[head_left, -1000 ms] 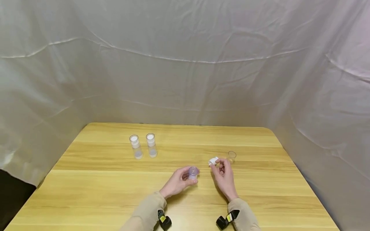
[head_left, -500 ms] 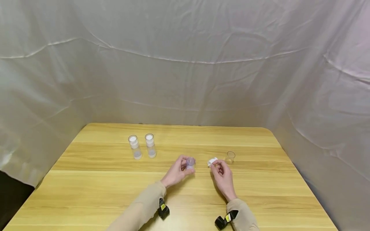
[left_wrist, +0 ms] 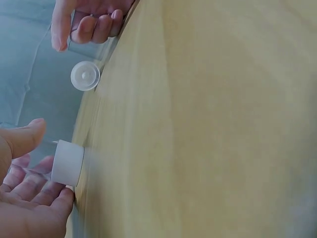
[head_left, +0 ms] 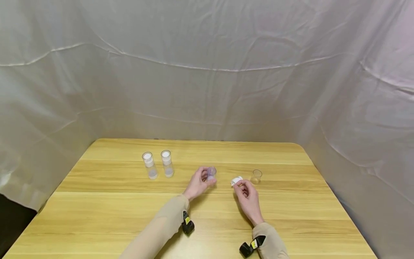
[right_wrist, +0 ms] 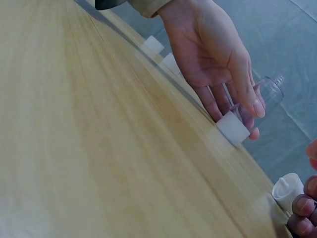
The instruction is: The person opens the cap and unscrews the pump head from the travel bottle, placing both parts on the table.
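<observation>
My left hand (head_left: 198, 183) grips a small clear bottle (head_left: 211, 173), its thumb and fingers round the see-through body (right_wrist: 270, 91). The bottle stands upright, white base (left_wrist: 68, 163) down at the tabletop. To the right, my right hand (head_left: 249, 199) hovers low beside a white cap (head_left: 237, 180) lying on the table, its fingers (right_wrist: 302, 203) loosely curled. In the left wrist view the cap (left_wrist: 85, 76), with a round inner nub facing the camera, shows apart from those fingertips.
Two similar bottles with white inner collars, one (head_left: 150, 165) left of the other (head_left: 167, 163), stand at the back left. A clear open cover (head_left: 256, 177) stands just beyond the right hand. Grey curtains surround the wooden table (head_left: 113, 216).
My left hand has moved forward and slightly left with the bottle, from the near middle towards the back of the table. The right hand and the white cap stay almost where they were.
</observation>
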Demonstrator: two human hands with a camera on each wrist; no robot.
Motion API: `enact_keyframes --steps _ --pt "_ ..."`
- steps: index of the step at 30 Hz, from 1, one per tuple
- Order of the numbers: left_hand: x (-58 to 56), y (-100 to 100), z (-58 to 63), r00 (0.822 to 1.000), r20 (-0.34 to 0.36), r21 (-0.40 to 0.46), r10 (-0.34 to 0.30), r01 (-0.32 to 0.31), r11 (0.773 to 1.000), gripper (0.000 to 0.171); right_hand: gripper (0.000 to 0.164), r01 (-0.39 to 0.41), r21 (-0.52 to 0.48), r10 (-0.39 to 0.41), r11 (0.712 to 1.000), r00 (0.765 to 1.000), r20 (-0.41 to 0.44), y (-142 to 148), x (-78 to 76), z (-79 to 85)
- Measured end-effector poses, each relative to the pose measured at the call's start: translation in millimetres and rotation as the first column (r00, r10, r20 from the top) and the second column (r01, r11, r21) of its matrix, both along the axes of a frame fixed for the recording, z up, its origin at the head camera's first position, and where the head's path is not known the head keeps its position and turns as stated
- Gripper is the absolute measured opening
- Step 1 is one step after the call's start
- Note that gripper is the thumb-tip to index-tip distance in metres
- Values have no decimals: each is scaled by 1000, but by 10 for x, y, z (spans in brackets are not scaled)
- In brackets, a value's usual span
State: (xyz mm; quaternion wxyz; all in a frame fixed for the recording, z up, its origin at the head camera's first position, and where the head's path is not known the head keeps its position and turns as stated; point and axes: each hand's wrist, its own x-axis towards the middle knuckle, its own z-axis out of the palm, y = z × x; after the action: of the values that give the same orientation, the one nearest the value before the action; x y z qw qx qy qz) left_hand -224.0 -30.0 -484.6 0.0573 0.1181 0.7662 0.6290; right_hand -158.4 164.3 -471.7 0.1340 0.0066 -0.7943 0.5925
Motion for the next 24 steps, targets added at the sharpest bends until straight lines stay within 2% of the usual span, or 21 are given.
enact_keyframes --steps 6,19,24 --pt "-52 36 -20 1000 -10 23 25 -25 999 45 6 -14 -9 14 1000 1000 1 8 -10 -20" --pt "-44 64 -3 998 -18 38 65 -64 997 48 8 -25 3 25 1000 1000 1 5 -10 -14" --pt "-39 53 -13 999 2 49 46 -46 998 61 9 -4 3 4 1000 1000 7 47 -116 -225"
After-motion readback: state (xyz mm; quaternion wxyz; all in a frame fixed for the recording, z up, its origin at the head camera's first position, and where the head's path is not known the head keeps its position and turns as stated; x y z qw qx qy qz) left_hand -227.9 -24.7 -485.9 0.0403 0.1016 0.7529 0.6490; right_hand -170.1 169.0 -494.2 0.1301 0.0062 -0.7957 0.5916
